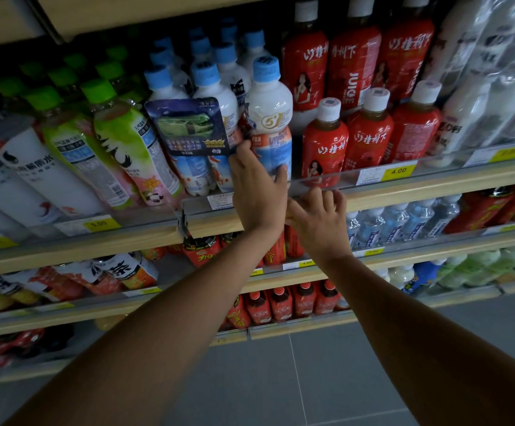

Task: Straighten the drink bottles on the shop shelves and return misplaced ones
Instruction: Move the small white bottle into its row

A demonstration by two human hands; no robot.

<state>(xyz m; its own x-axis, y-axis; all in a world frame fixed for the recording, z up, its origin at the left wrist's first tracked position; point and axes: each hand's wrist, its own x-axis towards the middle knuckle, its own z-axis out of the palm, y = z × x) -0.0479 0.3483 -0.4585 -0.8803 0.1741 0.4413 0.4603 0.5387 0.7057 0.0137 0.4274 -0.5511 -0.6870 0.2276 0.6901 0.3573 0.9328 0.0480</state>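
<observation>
A white drink bottle with a light blue cap (270, 115) stands upright at the front of the upper shelf, at the right end of the blue-capped row. My left hand (257, 192) grips its lower part, thumb and fingers curled round it. A dark blue promo card (190, 127) hangs on the blue-capped bottle just to its left. My right hand (319, 216) rests on the clear front rail (373, 176) of the shelf, fingers curled over the edge. Red juice bottles with white caps (325, 139) stand right of the held bottle.
Green-capped bottles (121, 133) and white-labelled bottles (34, 173) lean on the left of the same shelf. Shrink-wrapped white bottle packs (489, 87) fill the right. Lower shelves hold water bottles (403, 222), red bottles (280, 305) and tea bottles (121, 272). Grey tiled floor (311, 379) lies below.
</observation>
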